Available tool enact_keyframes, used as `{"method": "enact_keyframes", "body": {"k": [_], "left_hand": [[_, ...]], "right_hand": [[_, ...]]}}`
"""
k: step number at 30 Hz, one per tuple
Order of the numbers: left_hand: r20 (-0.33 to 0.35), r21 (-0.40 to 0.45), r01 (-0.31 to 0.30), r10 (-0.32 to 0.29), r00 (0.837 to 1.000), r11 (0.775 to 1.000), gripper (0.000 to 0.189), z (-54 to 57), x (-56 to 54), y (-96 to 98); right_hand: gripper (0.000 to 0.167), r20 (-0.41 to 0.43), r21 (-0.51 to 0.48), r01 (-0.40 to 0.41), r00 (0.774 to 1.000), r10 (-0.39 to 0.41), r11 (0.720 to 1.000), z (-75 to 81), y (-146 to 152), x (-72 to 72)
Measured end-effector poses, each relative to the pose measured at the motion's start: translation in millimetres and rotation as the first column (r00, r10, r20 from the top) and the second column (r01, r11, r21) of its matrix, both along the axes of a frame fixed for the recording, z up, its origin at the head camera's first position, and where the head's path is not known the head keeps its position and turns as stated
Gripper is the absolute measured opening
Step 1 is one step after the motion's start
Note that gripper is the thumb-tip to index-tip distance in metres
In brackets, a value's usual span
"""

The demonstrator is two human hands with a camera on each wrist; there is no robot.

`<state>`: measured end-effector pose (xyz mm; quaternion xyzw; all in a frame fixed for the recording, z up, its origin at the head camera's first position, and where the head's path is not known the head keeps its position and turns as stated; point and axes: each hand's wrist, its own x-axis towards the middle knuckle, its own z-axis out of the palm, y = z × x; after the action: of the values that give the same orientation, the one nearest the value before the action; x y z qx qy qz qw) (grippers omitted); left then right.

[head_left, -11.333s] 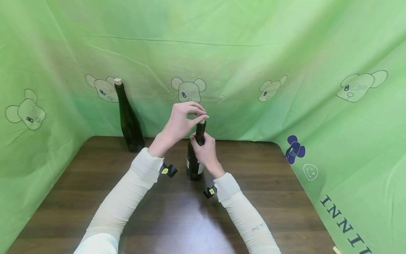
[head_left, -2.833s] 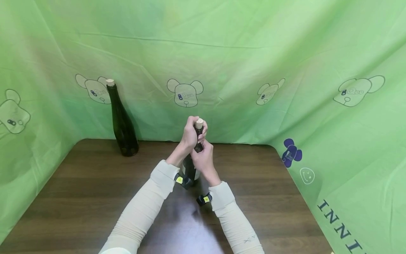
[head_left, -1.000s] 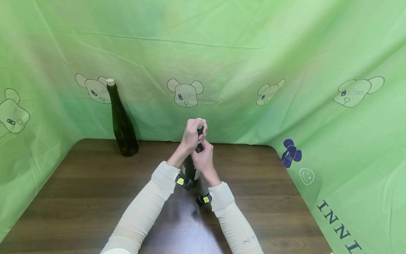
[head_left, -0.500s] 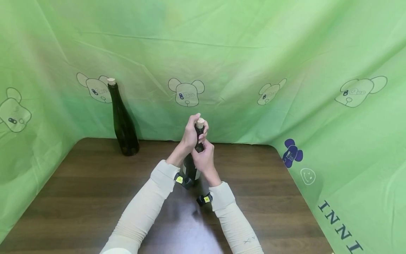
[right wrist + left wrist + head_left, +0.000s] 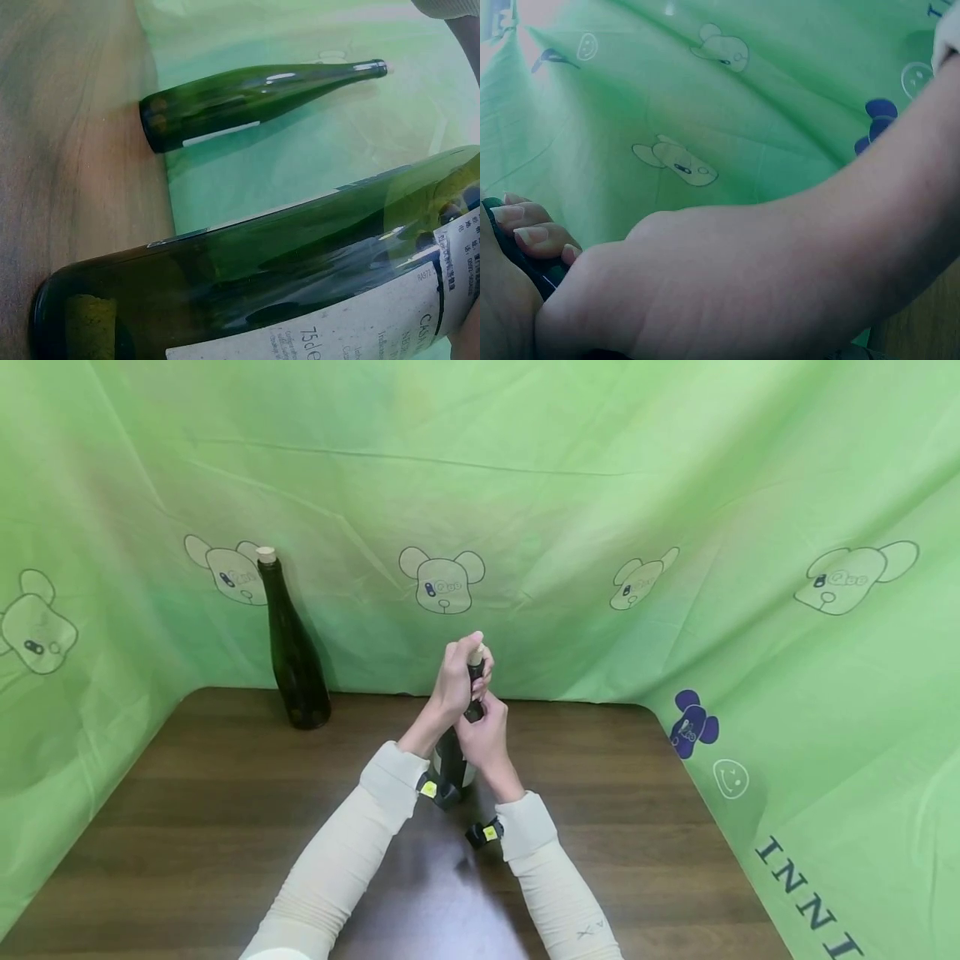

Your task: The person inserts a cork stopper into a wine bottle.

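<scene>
Near the table's back edge, a dark green wine bottle (image 5: pixel 452 764) stands close to upright, a pale cork (image 5: pixel 477 655) in its mouth. My left hand (image 5: pixel 453 681) wraps its fingers round the top of the neck, the thumb up at the cork. Just below, my right hand (image 5: pixel 484 735) grips the neck. In the left wrist view, the left fingers (image 5: pixel 536 236) curl round the dark glass. The bottle's white label (image 5: pixel 360 319) shows large in the right wrist view, and a cork-like piece (image 5: pixel 91 326) shows through the glass near its base.
A second green bottle (image 5: pixel 296 660), topped with a pale cork stopper (image 5: pixel 266 555), stands at the table's back left. Green printed cloth (image 5: pixel 540 510) surrounds the brown wooden table (image 5: pixel 187 827) at the back and both sides.
Since 11.3 seconds ago, my left hand has gone from pinching at the cork to wrapping the neck. In the last half second its thumb has moved right, over the cork. The right hand keeps its grip.
</scene>
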<state>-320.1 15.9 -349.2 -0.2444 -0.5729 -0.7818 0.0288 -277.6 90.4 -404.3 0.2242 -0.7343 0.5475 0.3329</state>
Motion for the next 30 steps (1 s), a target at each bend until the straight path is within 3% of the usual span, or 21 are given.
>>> {"method": "enact_keyframes", "body": {"k": [4,14,22,30], "left_hand": [[-0.051,-0.025,-0.038,0.037,0.998,0.999,0.043,-0.2,1.3,-0.1],[-0.054,-0.016,-0.056,0.055,0.997,0.998,0.042,-0.1,2.3,0.4],[-0.042,0.026,0.008,-0.007,0.999,1.0,0.048,-3.7,-0.5,0.2],[-0.067,0.003,-0.06,0.06,0.996,0.998,0.045,-0.9,1.3,3.2]], "right_hand": [[0.014,0.001,-0.004,-0.015,1.0,0.015,1.0,-1.3,0.5,-0.5],[0.016,-0.01,0.003,-0.032,0.999,0.032,0.999,-3.6,0.3,0.4],[0.013,-0.003,0.004,-0.025,1.0,0.025,1.0,-3.0,2.2,-0.9],[0.015,-0.008,0.014,-0.032,0.999,0.032,0.999,-3.1,3.8,0.8]]}}
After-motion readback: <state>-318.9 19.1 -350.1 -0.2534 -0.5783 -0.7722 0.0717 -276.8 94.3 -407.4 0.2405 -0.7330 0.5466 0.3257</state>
